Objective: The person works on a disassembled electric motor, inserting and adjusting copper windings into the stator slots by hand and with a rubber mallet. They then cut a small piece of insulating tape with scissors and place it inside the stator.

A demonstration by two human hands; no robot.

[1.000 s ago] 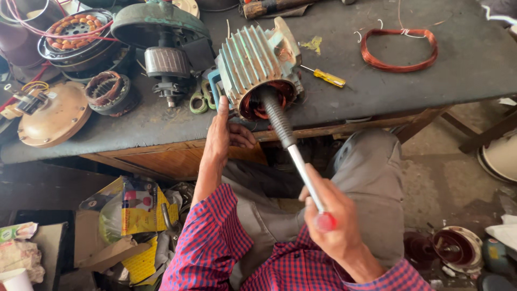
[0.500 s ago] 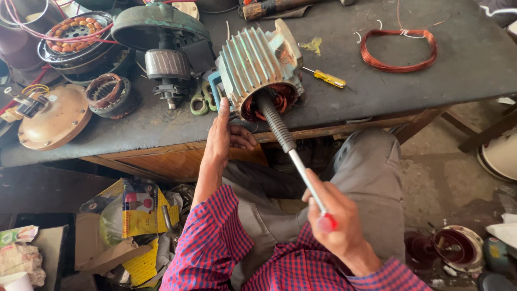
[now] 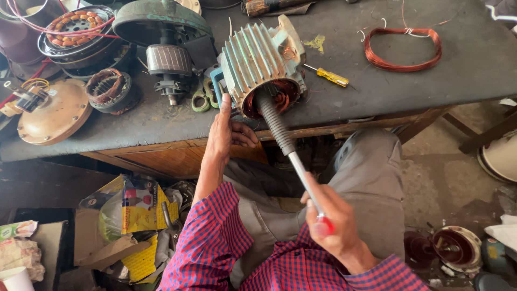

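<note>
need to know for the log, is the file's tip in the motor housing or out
In. The file runs from the right hand into the housing mouth, its tip hidden among the copper windings.

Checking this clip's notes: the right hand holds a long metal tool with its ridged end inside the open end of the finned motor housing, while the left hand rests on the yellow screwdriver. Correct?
Not quite. In the head view the left hand steadies the finned motor housing; the yellow screwdriver lies untouched on the bench. The right hand does hold the long metal tool in the housing's open end.

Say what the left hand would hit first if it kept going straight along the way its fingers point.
Left hand points up the bench toward the finned motor housing, already about touching its lower rim. Going on, it would probably meet that housing first, though depth there is hard to judge.
</note>
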